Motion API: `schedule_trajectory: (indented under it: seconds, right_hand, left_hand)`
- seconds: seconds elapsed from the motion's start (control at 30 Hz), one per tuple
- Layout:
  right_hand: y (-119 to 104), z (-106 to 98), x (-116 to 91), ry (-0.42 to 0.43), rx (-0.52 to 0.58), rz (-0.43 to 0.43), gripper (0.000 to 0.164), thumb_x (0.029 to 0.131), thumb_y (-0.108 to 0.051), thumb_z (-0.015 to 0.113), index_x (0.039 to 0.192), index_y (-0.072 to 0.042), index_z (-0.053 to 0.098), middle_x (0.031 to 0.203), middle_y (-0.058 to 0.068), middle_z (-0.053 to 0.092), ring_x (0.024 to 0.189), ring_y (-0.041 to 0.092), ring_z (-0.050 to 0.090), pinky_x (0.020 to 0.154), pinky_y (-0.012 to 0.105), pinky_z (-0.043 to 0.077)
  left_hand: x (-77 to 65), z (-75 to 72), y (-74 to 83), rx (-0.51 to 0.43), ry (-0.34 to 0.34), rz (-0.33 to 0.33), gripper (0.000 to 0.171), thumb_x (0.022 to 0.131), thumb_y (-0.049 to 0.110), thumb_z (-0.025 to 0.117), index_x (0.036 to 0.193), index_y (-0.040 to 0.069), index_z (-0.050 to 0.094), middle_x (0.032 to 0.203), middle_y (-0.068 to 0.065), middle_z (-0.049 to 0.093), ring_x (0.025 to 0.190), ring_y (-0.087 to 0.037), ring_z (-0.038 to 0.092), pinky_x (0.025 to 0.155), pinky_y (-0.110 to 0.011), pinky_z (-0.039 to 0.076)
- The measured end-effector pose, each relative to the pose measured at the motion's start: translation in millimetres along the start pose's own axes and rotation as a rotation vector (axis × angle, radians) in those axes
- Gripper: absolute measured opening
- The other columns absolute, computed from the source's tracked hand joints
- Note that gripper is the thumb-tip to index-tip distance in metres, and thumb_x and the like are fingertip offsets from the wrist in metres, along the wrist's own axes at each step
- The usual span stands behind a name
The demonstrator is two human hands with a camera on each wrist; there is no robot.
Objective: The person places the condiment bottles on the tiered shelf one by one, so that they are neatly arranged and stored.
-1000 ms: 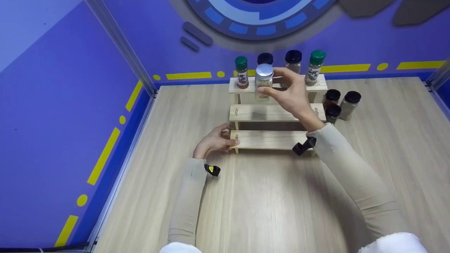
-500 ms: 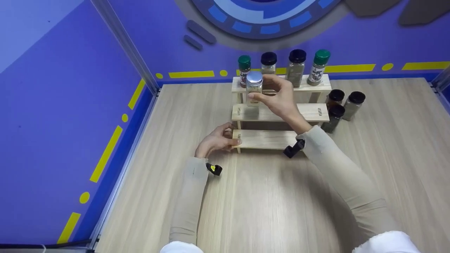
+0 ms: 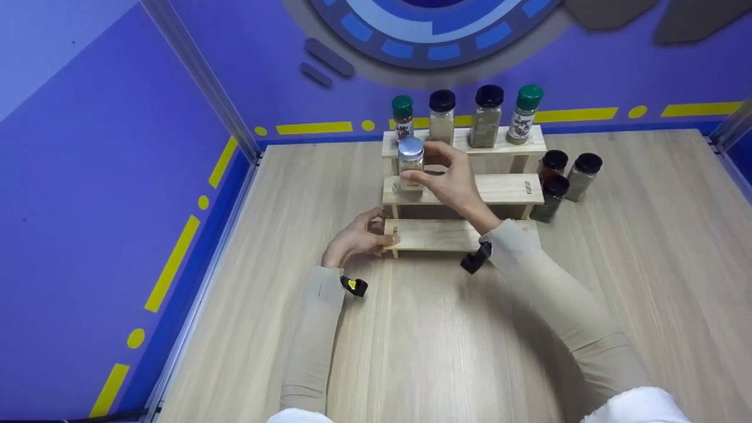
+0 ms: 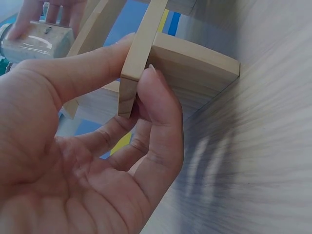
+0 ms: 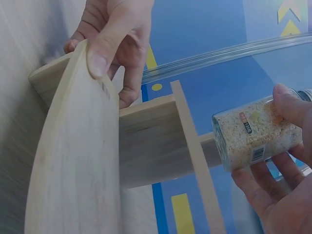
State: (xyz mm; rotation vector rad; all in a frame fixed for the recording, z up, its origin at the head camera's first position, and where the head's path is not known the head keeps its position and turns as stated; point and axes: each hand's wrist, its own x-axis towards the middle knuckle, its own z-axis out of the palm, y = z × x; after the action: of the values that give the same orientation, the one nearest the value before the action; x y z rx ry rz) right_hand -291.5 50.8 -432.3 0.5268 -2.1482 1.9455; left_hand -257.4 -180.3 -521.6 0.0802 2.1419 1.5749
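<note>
A three-tier wooden spice rack (image 3: 458,235) stands on the table. My left hand (image 3: 359,238) pinches the left end of its lowest shelf, thumb on top and fingers beneath, as the left wrist view shows close up. In my right hand (image 3: 455,179) is a glass spice jar (image 3: 411,163) with a silver lid, held upright at the left end of the middle shelf. The right wrist view shows pale grains inside the jar (image 5: 256,131) and a small label; its base is just off the shelf edge there. Thumb and fingers grip it from opposite sides.
On the top shelf stand a green-capped jar (image 3: 402,114) at left, two black-capped jars (image 3: 486,117) and another green-capped jar (image 3: 524,114) at right. Several black-capped jars (image 3: 581,176) stand on the table right of the rack. A blue wall (image 3: 194,88) rises behind and left.
My right hand has brought the silver-lidded jar down and left, from in front of the top shelf to the middle shelf's left end. My left hand keeps its hold on the rack.
</note>
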Motion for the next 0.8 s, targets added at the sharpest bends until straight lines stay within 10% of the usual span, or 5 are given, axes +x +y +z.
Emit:
schedule_trajectory:
  seconds: [0.8]
  right_hand:
    - [31.6,12.7,0.4,0.010,-0.003,0.018,0.061,0.078,-0.003,0.095,0.133,0.002,0.068,0.124,0.023,0.072,0.113,0.035,0.070,0.098,0.041,0.065]
  left_hand:
    - [-0.6,-1.8,-0.3,0.001,-0.004,0.008,0.058,0.092,0.010,0.084,0.141,0.009,0.053,0.106,-0.009,0.067,0.080,-0.021,0.069,0.079,-0.043,0.068]
